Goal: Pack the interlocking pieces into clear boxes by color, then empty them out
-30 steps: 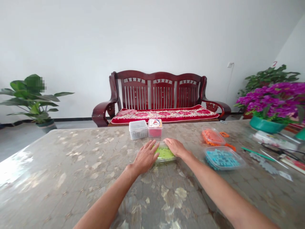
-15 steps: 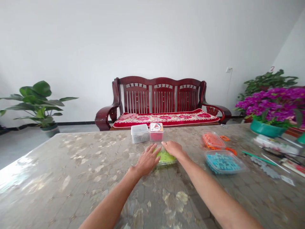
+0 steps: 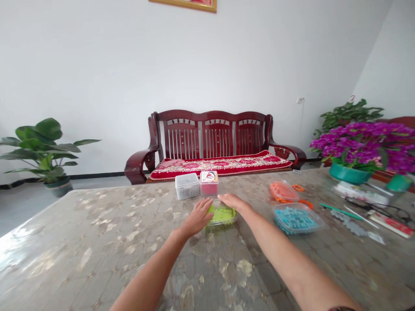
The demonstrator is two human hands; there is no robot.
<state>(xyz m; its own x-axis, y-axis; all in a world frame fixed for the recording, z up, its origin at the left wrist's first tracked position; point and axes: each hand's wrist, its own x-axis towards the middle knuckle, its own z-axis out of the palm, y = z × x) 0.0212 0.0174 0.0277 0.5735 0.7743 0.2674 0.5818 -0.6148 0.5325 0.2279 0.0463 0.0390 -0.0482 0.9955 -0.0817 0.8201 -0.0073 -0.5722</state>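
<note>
Head view, sole entry.

Item: clear plastic tub of lime-green pieces (image 3: pixel 221 215), on the patterned tabletop (image 3: pixel 129 259), between the two hands.

Left hand (image 3: pixel 198 214): fingers extended and slightly spread, laid on the tub's left edge; released rather than clenched. Right hand (image 3: pixel 236 203): fingers stretched toward the tub's far right edge, likewise uncurled.

Beyond: frosted box (image 3: pixel 187 188), grey contents, beside a clear box of red contents (image 3: pixel 209 186) with a printed label. To the right: tub of orange pieces (image 3: pixel 282 191), tub of blue pieces (image 3: pixel 296 219), a green stick (image 3: pixel 340 211), grey interlocking pieces (image 3: pixel 352 223).

Step in hand, by judgement: both hands steadying or pressing the tub at its edges. Any further handling would call for even support from both sides, the tub kept level.

Obscured: the right thumb and the undersides of both hands; how firmly either hand bears cannot be told. Whether a lid is fully seated on the green tub is unclear through the glare. The grey contents are blurred by frosted plastic; the label is too small to read. Cut off: a gilt picture frame (image 3: pixel 194 5) at the top, and both forearms at the bottom.
</note>
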